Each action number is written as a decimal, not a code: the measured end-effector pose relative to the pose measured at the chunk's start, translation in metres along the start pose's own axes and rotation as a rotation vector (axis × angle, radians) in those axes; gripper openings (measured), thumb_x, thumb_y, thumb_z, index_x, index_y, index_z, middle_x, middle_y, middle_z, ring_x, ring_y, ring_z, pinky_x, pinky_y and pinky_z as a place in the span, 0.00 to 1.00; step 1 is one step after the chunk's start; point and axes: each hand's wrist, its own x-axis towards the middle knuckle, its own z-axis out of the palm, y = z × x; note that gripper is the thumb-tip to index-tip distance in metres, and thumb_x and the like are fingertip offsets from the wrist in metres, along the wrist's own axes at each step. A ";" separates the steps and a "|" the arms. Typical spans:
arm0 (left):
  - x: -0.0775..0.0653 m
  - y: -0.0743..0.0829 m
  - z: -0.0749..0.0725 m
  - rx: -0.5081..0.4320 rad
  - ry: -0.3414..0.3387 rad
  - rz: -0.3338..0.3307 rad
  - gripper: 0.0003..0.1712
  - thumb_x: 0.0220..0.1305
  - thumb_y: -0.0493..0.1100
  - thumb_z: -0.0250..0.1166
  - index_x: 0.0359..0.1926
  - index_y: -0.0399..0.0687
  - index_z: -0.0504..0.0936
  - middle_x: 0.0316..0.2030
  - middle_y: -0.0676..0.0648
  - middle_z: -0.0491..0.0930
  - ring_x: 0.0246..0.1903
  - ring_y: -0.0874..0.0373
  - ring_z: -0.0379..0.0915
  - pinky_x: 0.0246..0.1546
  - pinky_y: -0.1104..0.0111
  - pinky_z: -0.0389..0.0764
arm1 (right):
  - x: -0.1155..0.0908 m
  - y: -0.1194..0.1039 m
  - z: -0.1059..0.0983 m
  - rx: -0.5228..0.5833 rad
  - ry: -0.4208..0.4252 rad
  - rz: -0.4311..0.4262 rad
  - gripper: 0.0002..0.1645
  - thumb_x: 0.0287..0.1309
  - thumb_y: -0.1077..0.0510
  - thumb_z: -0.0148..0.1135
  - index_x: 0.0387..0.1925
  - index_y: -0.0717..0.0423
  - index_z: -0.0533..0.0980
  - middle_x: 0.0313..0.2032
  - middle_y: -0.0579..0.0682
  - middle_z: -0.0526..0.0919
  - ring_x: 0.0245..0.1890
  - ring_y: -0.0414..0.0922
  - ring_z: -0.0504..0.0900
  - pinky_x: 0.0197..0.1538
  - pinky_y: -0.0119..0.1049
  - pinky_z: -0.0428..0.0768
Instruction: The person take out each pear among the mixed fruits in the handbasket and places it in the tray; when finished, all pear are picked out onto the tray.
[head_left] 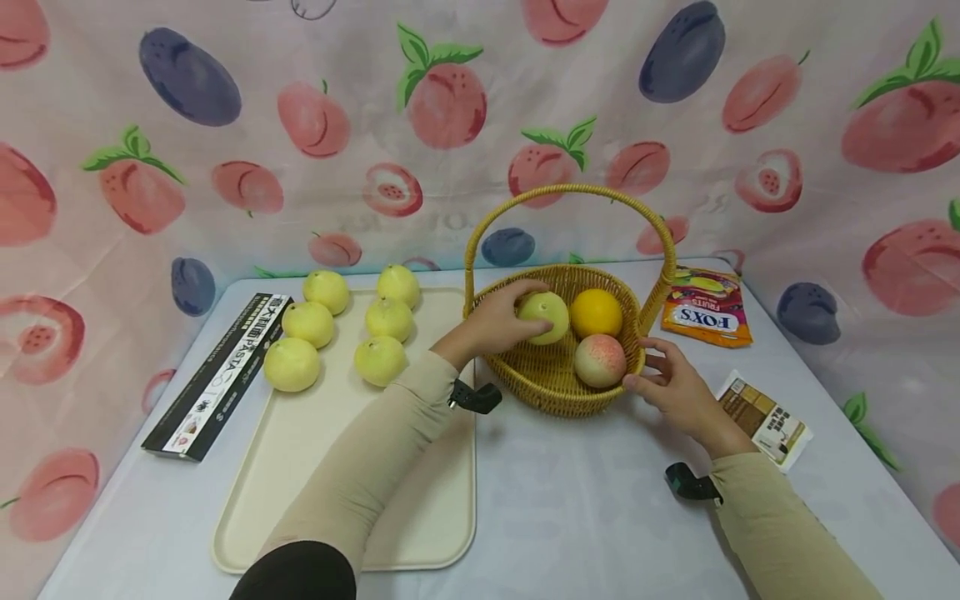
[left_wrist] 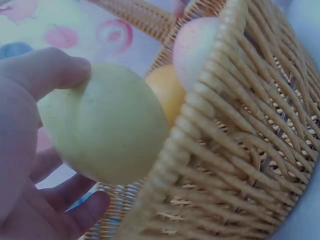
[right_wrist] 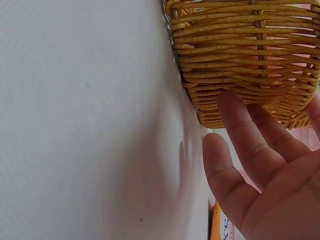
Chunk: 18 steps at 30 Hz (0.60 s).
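My left hand grips a round yellow-green fruit inside the left part of the wicker basket. In the left wrist view, the thumb lies over the top of this fruit and the other fingers are beneath and beside it. An orange and a peach lie in the basket's right half. My right hand is at the basket's right side, under the handle's foot. In the right wrist view, its loosely extended fingers touch or nearly touch the outer weave.
Several more yellow-green fruits stand in two rows on a cream tray at left. A black pasta box lies along its left edge. A red-orange Fox's bag and a brown-white packet lie at right. The handle arches above the basket.
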 end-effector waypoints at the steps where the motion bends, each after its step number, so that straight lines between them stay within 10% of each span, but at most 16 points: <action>1: -0.003 0.001 -0.002 -0.003 0.003 0.006 0.33 0.66 0.50 0.67 0.71 0.54 0.70 0.65 0.48 0.70 0.53 0.54 0.72 0.49 0.62 0.78 | 0.000 0.000 0.000 -0.001 0.000 0.002 0.50 0.68 0.43 0.63 0.78 0.54 0.47 0.71 0.71 0.57 0.62 0.65 0.71 0.59 0.58 0.75; 18: -0.066 0.001 -0.040 0.013 0.004 0.031 0.34 0.64 0.49 0.70 0.69 0.52 0.71 0.64 0.48 0.71 0.58 0.52 0.70 0.54 0.58 0.77 | 0.001 0.001 0.000 -0.026 -0.001 0.010 0.52 0.67 0.41 0.63 0.78 0.54 0.46 0.71 0.71 0.57 0.63 0.66 0.70 0.58 0.57 0.76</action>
